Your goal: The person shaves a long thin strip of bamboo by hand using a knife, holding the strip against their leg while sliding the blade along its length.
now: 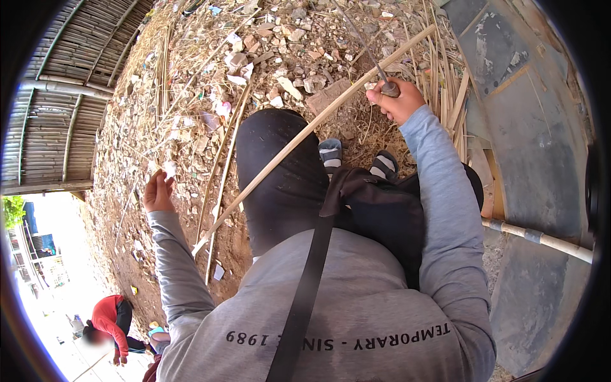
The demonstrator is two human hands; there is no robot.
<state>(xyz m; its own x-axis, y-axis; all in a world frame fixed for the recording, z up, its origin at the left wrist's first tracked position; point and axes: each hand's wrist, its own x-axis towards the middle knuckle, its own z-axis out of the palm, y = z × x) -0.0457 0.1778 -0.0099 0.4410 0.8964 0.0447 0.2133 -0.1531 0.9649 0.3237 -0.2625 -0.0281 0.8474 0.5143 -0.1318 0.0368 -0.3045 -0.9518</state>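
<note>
A long pale split bamboo strip (289,148) slants across my bent black-trousered knee, running from near my left forearm to beyond my right hand. My right hand (406,102) is closed round the rounded dark handle of a long knife (380,71), whose thin blade points away to the far side and shows nearly edge-on. The strip passes just beyond that hand; whether they touch I cannot tell. Out to the left, my left hand (159,191) is raised with fingers loosely bent and apart, nothing visible in it. The strip's near end lies to the right of that hand's sleeve.
Rubble and dry straw cover the ground (191,127), with more bamboo strips (227,175) lying left of my knee. Grey sheets (509,127) and a bamboo pole (541,239) are at the right. A slatted bamboo wall (70,57) stands far left; a person in red (109,318) bends low at lower left.
</note>
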